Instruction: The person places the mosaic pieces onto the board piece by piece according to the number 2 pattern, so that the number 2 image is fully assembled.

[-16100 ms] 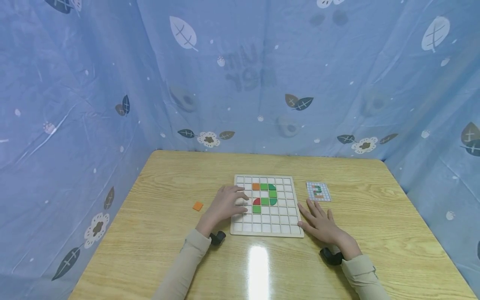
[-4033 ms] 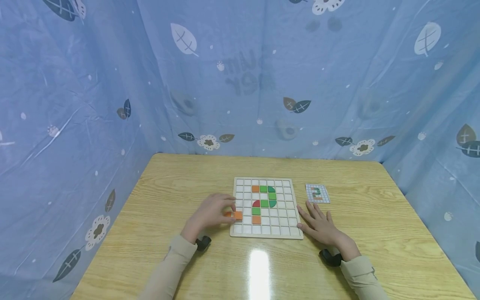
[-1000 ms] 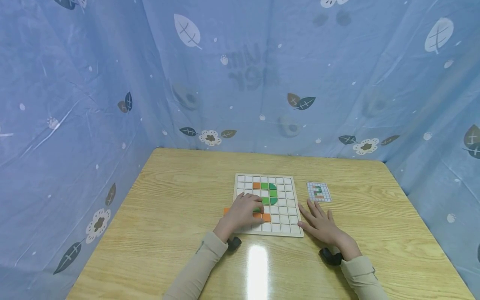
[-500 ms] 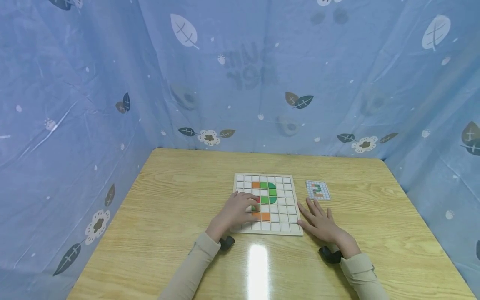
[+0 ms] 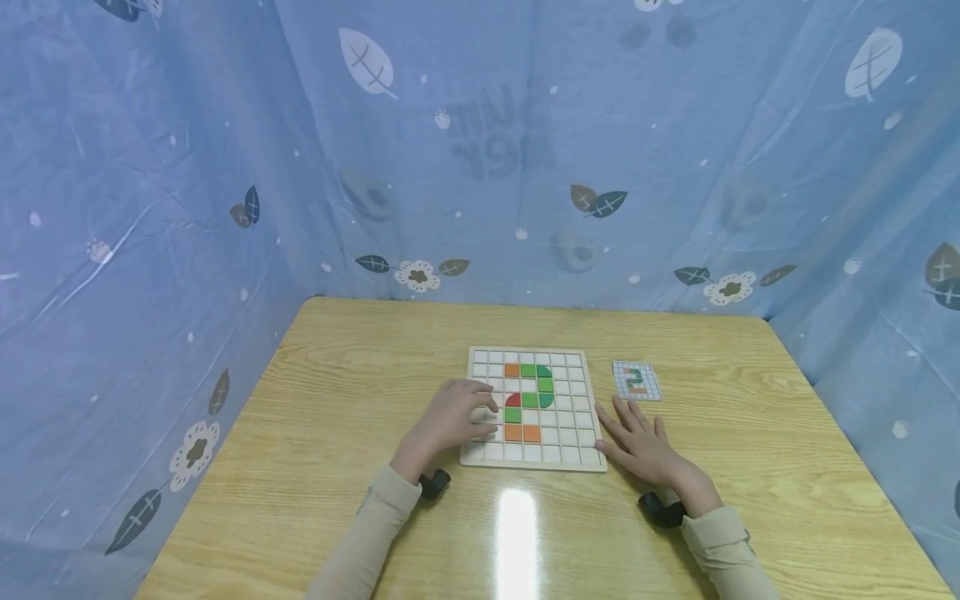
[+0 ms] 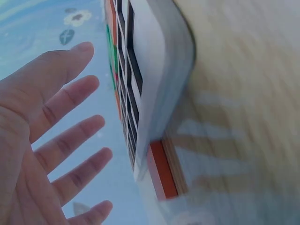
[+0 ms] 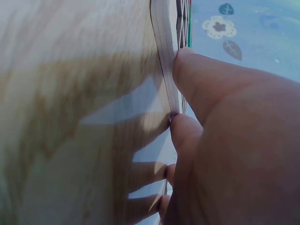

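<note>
A white gridded board (image 5: 562,457) lies on the table. Its coloured tiles form a figure like a 2: an orange square (image 5: 512,370), green squares and curved pieces, a red quarter-round (image 5: 513,401), and two orange squares (image 5: 532,433) side by side at the bottom. My left hand (image 5: 450,414) hovers over the board's left edge, fingers spread and slightly bent, holding nothing. Against that edge sits a loose orange tile (image 6: 164,171), seen in the left wrist view and hidden by the hand in the head view. My right hand (image 5: 643,446) lies spread, its fingertips touching the board's right edge.
A small pattern card (image 5: 637,381) showing a similar 2 lies right of the board, just beyond my right fingertips. Blue patterned curtain (image 5: 480,167) hangs around the back and sides of the wooden table (image 5: 360,350).
Four seconds ago my left hand held an orange tile at the board's left side. That row now has a second orange square, and the hand has drawn back left. My right hand stays put.
</note>
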Demonstrator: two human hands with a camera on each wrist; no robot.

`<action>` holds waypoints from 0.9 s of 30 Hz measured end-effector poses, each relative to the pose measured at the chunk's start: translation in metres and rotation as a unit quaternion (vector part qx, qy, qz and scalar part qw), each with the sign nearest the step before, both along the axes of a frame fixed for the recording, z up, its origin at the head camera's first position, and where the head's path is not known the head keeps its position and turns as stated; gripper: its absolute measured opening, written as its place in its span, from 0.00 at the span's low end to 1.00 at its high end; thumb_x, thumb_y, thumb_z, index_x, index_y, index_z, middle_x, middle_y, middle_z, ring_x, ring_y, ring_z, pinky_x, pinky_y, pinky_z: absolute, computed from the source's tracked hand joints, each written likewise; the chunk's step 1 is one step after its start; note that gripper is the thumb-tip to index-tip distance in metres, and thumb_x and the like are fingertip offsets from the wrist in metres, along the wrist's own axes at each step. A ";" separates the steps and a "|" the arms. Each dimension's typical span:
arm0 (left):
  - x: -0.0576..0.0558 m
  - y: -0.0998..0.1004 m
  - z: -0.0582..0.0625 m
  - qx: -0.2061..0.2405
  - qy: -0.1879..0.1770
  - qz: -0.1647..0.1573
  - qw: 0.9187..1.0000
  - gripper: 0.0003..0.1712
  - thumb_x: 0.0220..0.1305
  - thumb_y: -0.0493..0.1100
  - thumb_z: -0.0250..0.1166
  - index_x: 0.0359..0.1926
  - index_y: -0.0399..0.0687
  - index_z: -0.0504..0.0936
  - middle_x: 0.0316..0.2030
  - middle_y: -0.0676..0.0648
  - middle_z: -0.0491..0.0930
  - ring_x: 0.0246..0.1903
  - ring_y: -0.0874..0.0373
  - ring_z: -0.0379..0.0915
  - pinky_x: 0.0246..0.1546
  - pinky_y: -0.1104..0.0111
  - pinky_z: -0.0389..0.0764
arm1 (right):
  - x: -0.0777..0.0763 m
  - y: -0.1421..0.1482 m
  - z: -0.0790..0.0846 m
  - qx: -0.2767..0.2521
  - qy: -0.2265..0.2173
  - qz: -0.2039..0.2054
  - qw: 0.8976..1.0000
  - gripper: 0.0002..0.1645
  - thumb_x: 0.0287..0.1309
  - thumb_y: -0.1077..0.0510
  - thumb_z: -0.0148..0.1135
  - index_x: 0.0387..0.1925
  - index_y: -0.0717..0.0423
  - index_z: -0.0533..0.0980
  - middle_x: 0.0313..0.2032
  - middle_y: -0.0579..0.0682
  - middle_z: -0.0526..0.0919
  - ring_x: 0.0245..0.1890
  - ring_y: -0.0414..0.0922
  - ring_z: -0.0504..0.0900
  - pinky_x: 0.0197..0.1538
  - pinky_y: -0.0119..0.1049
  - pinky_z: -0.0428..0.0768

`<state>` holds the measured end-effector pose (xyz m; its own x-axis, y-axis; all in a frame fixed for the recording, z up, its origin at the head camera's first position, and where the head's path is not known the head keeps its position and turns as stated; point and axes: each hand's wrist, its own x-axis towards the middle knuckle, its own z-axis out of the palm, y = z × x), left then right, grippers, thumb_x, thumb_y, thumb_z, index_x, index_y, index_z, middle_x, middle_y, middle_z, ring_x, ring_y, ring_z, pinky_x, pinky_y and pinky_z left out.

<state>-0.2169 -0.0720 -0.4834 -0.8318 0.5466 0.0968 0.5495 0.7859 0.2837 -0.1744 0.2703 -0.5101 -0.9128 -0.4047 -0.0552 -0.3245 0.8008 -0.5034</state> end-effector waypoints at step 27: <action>0.002 -0.052 -0.005 0.013 0.002 0.023 1.000 0.16 0.51 0.55 0.69 0.40 0.58 0.83 0.57 0.48 0.74 0.59 0.48 0.65 0.63 0.45 0.58 | 0.002 0.002 0.000 -0.019 0.007 0.006 1.000 0.39 0.64 0.43 0.49 0.70 0.52 0.52 0.70 0.66 0.44 0.69 0.67 0.36 0.59 0.73 0.28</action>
<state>-0.2147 -0.1241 -0.4888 -0.8554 0.5052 0.1144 0.5144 0.8029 0.3013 -0.1721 0.2720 -0.5099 -0.9084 -0.4172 -0.0263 -0.3418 0.7776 -0.5278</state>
